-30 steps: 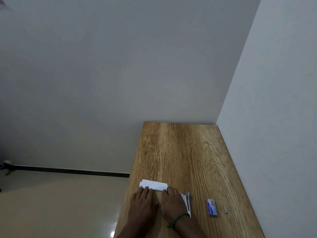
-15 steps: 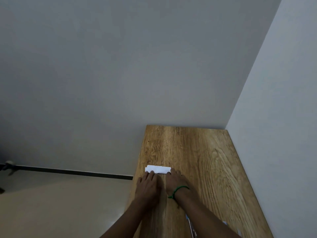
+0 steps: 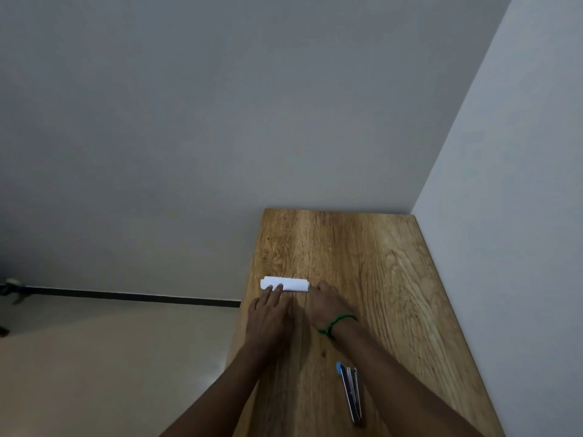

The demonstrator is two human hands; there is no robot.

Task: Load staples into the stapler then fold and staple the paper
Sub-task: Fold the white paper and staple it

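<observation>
A small folded white paper lies on the wooden table, near its left edge. My left hand rests flat, its fingertips pressing on the paper's left end. My right hand, with a green band at the wrist, touches the paper's right end with curled fingers. The stapler, blue-tipped and metal, lies on the table behind my right forearm, close to the bottom of the view. The staple box is out of view.
The table stands in a corner: a grey wall at its far end and a white wall along its right side. Left of the table is floor with a dark skirting line.
Both hands have reached farther out over the table with the paper. It now shows as a narrower, more folded strip. The stapler has come back into view near my right forearm.
</observation>
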